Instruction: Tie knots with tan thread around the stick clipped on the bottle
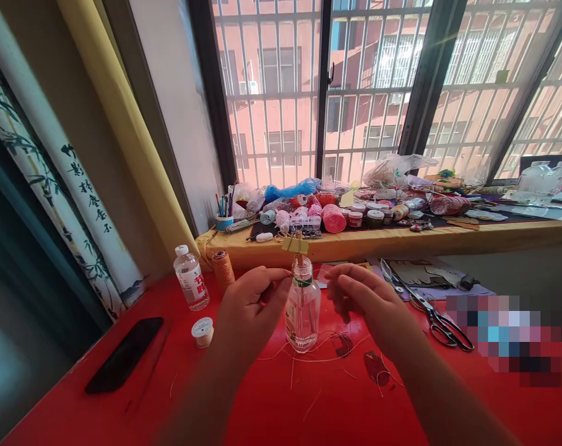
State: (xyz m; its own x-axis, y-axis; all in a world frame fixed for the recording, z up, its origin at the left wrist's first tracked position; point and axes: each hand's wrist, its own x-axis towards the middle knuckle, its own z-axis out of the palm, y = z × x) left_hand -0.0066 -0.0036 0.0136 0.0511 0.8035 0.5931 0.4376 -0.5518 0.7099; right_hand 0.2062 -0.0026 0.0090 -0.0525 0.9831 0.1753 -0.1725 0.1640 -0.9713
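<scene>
A clear glass bottle (303,316) stands upright on the red table, with a green band (302,282) round its neck. Out of its mouth rises a thin brown stick, with a yellowish clip-like piece (296,245) at the top. My left hand (257,303) is closed in a pinch right at the left side of the neck; what its fingertips hold is too small to tell. To the right of the bottle and apart from it, my right hand (362,297) has thumb and forefinger drawn together. Anything between them cannot be made out. Loose pale thread (327,358) lies around the bottle's base.
Left of the bottle are a white-capped water bottle (191,279), a cone of orange thread (223,271), a small spool (202,332) and a black phone (124,355). Scissors (441,322) lie at the right. A crowded windowsill (374,241) runs along the back.
</scene>
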